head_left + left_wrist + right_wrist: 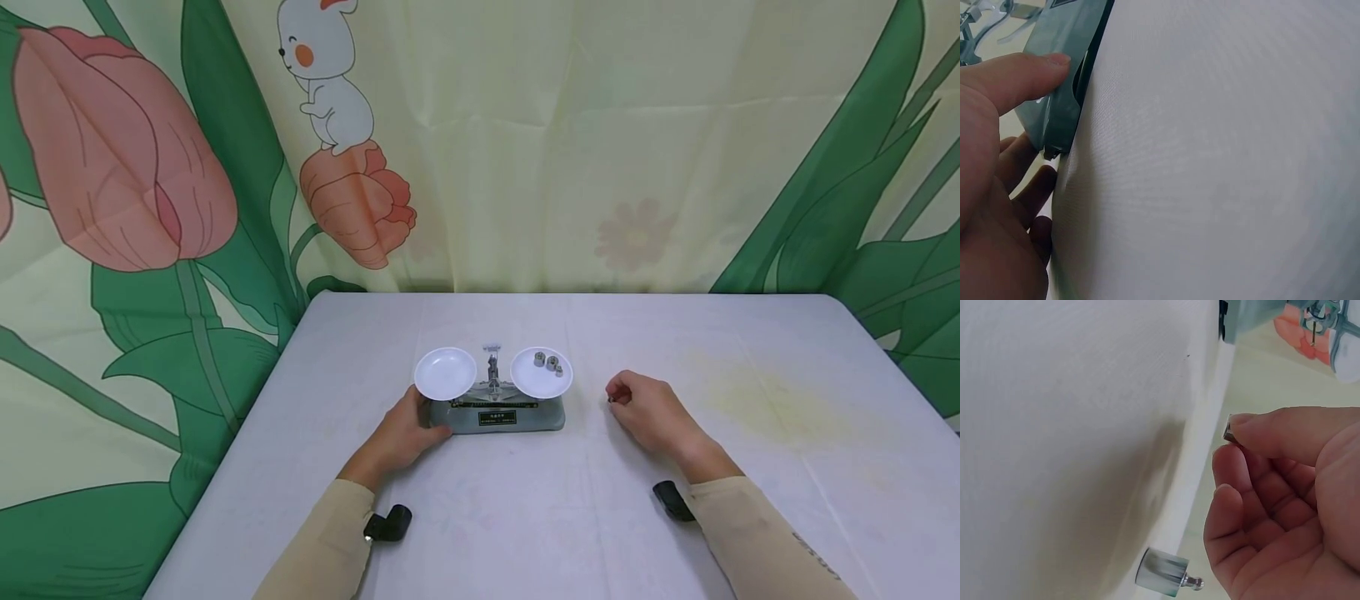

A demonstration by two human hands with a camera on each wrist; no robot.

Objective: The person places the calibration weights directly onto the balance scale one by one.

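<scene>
A balance scale point(497, 417) with a grey-green base and two white pans stands on the table. My left hand point(401, 433) grips the left end of its base; in the left wrist view the thumb point(1029, 75) lies on the base's face and the fingers go round behind its end. The left pan point(446, 374) holds nothing visible. Several small metal weights point(552, 362) sit on the right pan point(531, 387). To the right of the scale, my right hand point(651, 414) pinches a small metal weight point(1229, 432) between thumb and fingertip, apart from the pan.
A larger cylindrical weight point(1162, 572) with a knob stands on the table near the right hand, seen only in the right wrist view. A white cloth covers the table point(525, 517). Behind it hangs a printed curtain point(525, 167).
</scene>
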